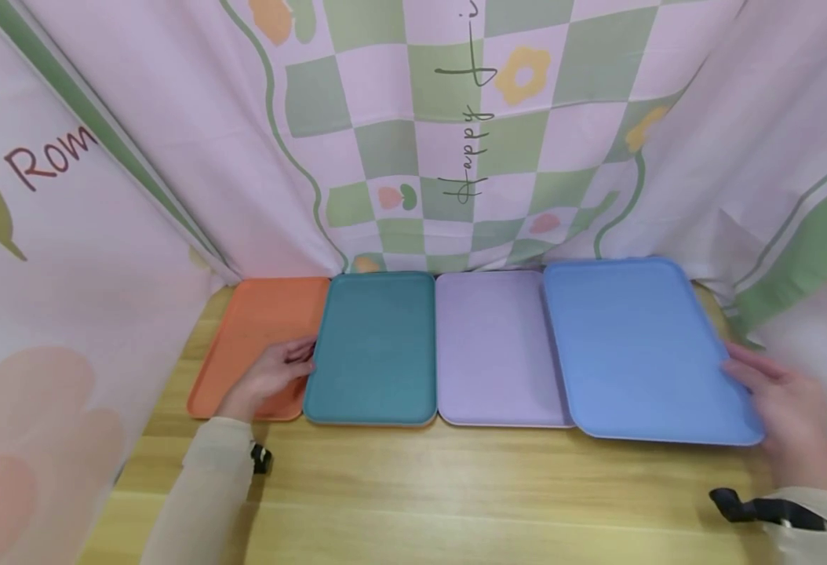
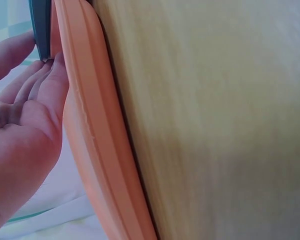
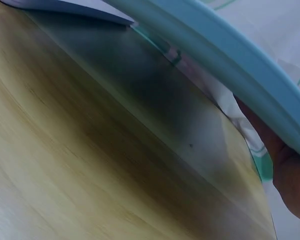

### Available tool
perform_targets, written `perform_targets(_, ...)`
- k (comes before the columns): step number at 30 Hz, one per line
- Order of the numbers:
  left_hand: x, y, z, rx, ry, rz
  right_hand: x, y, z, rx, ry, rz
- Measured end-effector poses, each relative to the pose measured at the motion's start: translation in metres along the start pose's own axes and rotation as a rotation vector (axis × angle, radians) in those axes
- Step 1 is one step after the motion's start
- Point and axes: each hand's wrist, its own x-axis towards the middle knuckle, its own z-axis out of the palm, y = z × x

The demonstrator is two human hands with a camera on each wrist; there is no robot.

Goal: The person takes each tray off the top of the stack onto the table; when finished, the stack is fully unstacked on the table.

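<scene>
My left hand (image 1: 272, 377) reaches over the orange tray (image 1: 265, 314) and pinches the left edge of the teal tray (image 1: 378, 345). In the left wrist view, the thumb lies against the teal rim (image 2: 40, 30) and the fingertips are tucked at its underside. A strip of orange shows beneath the teal tray's front edge. The blue tray (image 1: 639, 353) is held by its right edge in my right hand (image 1: 788, 408), thumb on top, fingers beneath. It is raised off the table, as the right wrist view shows, and its left edge overlaps the purple tray (image 1: 498, 345).
The trays line up side by side on a wooden table (image 1: 442, 486), close to a patterned curtain (image 1: 449, 141) behind. More printed cloth (image 1: 67, 259) hangs on the left. Bare wood lies in front of the trays and under the raised blue one.
</scene>
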Motion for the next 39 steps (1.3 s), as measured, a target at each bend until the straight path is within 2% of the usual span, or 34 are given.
perform_targets(6,0.000,0.000,0.001,0.002,0.009,-0.011,0.012,0.006,-0.011,0.021,-0.005,-0.030)
perform_targets(13,-0.001,0.000,0.002,0.011,0.011,-0.001,0.019,0.008,-0.022,0.022,-0.032,-0.003)
perform_targets(19,-0.001,0.001,0.003,0.007,0.011,-0.004,0.022,0.013,-0.025,-0.047,-0.042,-0.037)
perform_targets(24,0.000,0.001,0.003,0.005,0.008,0.007,0.025,0.021,-0.025,-0.219,-0.056,-0.081)
perform_targets(27,0.001,-0.001,0.003,0.006,0.010,0.010,0.029,0.026,-0.021,-0.259,-0.039,-0.090)
perform_targets(34,0.002,-0.002,0.002,0.024,0.017,0.012,0.036,0.030,-0.009,-0.280,0.069,-0.051)
perform_targets(39,0.002,-0.001,0.001,0.020,0.015,0.023,0.036,0.027,-0.002,-0.217,0.089,-0.078)
